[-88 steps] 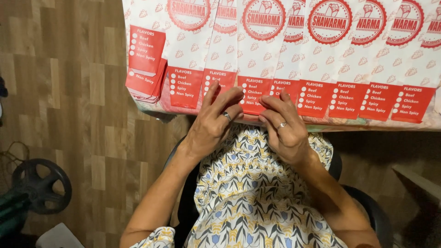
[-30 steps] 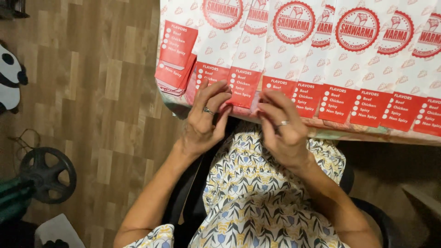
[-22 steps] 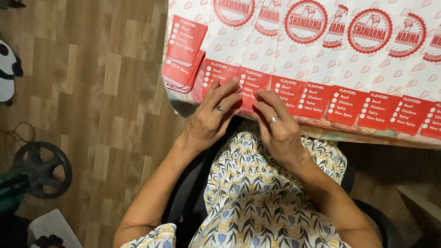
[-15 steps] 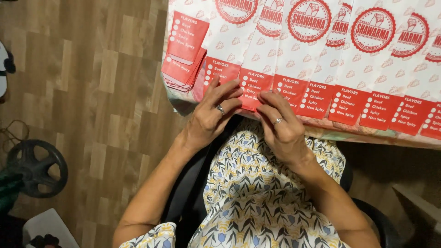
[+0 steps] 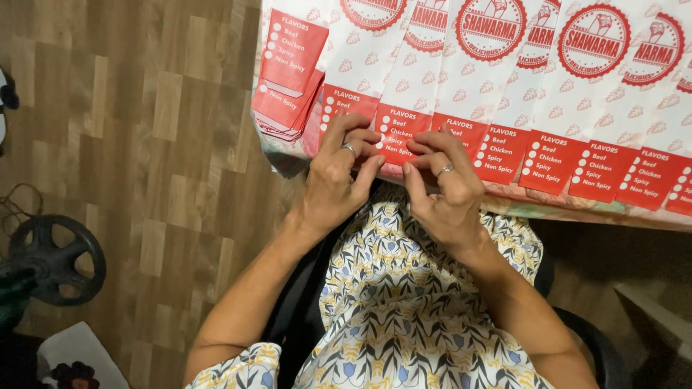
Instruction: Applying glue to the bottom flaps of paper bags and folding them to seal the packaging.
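Left hand and right hand both pinch red bottom edge of one paper bag in overlapping row at surface edge.

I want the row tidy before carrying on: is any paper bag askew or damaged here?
No damage shows. The row of white and red paper bags lies evenly overlapped. Only the small stack of bags at the table's left edge sits tilted and overhangs. Both hands pinch one bag's red end.

Overlapping white-and-red paper bags along table edge; red-ended stack at left.
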